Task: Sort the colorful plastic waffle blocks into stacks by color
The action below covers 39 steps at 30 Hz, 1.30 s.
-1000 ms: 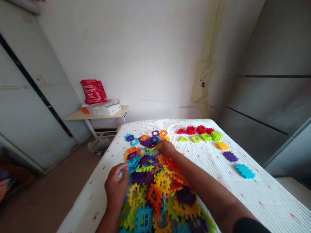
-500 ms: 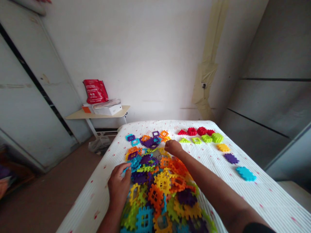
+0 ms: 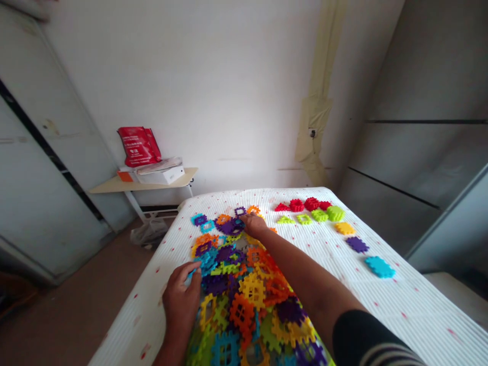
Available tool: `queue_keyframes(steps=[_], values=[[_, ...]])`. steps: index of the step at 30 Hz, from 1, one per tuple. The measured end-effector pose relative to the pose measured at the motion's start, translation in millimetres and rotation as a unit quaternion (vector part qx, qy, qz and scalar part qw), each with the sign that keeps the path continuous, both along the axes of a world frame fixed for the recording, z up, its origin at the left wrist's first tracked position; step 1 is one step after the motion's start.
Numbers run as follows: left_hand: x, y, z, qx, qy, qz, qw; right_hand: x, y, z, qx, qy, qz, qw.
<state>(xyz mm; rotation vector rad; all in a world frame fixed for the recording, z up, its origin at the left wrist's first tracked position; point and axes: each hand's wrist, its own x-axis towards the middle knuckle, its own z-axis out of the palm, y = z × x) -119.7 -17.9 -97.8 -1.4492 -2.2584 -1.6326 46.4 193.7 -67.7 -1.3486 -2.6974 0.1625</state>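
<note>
A long heap of interlocking plastic building tiles [image 3: 232, 300] in orange, yellow, purple, blue and green runs down the bed. At its left edge my left hand [image 3: 182, 297] has curved fingers and a gap between thumb and forefinger. Its fingertips are beside a blue tile [image 3: 208, 260]; I cannot tell whether they touch it. My right hand [image 3: 255, 225] reaches over the far end of the heap, fingers stretched leftward at several purple tiles [image 3: 226, 227]. An orange tile [image 3: 253, 209] lies just beyond that hand. The right fingertips are small and partly blurred.
On the bed's right side lie red tiles [image 3: 297, 205], green tiles [image 3: 319, 215], a yellow tile [image 3: 345, 228], a purple tile [image 3: 357, 244] and a blue tile [image 3: 379, 267]. Against the wall, a small table [image 3: 110, 185] bears a red bag [image 3: 138, 147] and a white box [image 3: 162, 176].
My right hand has moved left, from beside the orange tiles to the purple ones, and its fingers have stretched out. The left hand stays at the heap's edge. The view has shifted slightly.
</note>
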Motion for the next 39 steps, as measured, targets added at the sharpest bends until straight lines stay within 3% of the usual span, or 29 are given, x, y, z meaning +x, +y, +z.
queue_keyframes(steps=[9, 14, 17, 22, 25, 29, 33, 39], values=[[-3.7, -0.1, -0.9, -0.034, 0.022, 0.01, 0.999, 14.9, -10.4, 13.7, 0.09, -0.019, 0.065, 0.994], [-2.7, -0.7, 0.5, -0.048, 0.033, 0.012, 0.998, 51.6, -28.6, 28.5, 0.099, 0.019, 0.028, 0.995], [-1.4, -0.3, 2.0, -0.054, 0.034, 0.015, 0.998, 89.2, -42.1, 28.5, 0.023, 0.137, -0.024, 0.99], [-2.7, -0.2, 1.0, -0.051, 0.025, 0.014, 0.998, 170.1, -64.9, 9.1, -0.138, 0.317, -0.101, 0.933], [-3.9, 0.0, -2.0, -0.051, 0.021, 0.014, 0.998, 209.5, -81.1, -2.0, -0.147, 0.29, -0.155, 0.933], [-2.0, 0.2, 0.0, -0.058, 0.017, 0.024, 0.998, 233.4, -105.3, -7.0, -0.056, 0.19, -0.207, 0.958], [-1.3, 0.5, 6.1, -0.081, 0.012, 0.032, 0.996, 231.2, -123.4, -9.6, 0.038, 0.111, -0.272, 0.955], [0.0, 0.5, 11.7, -0.101, 0.026, 0.036, 0.994, 210.4, -135.3, -13.8, 0.049, 0.048, -0.315, 0.946]])
